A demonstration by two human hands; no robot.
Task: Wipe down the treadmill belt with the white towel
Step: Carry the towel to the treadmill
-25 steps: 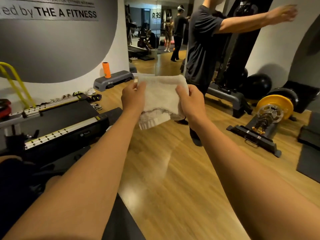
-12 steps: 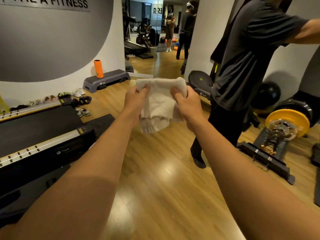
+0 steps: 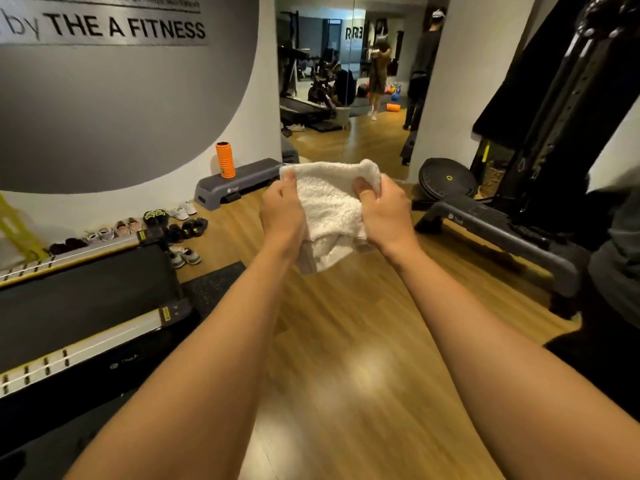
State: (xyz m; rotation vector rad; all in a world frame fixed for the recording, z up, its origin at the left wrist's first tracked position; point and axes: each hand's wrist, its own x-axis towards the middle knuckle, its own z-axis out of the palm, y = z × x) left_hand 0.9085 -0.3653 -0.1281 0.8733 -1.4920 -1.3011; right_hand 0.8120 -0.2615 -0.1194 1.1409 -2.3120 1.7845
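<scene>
Gripping the white towel point(image 3: 329, 206) with both hands, the person has it up at arm's length, out over the wooden floor point(image 3: 346, 341). Left hand point(image 3: 282, 216) is closed around the towel's left edge, thumb lying up along the cloth, fingers wrapped behind and out of sight. Right hand point(image 3: 384, 218) has the right edge bunched up, fingers curled into the fabric, the top corner flopping over the knuckles. The towel sits folded and crumpled between them, loose layers hanging below the wrists, touching nothing else.

Over at the floor's left edge, the treadmill belt point(image 3: 79, 296) lies dark and flat between its pale side rails point(image 3: 104, 337), well apart from the towel, beside the left forearm. Past the belt's far end a row of shoes point(image 3: 156, 220) lines the foot of the wall. An orange foam roller point(image 3: 225, 160) stands upright on the left end of a grey step platform point(image 3: 239, 183). Wall lettering point(image 3: 128, 29) reads THE A FITNESS. A black bench point(image 3: 502, 226) stands at the right.
</scene>
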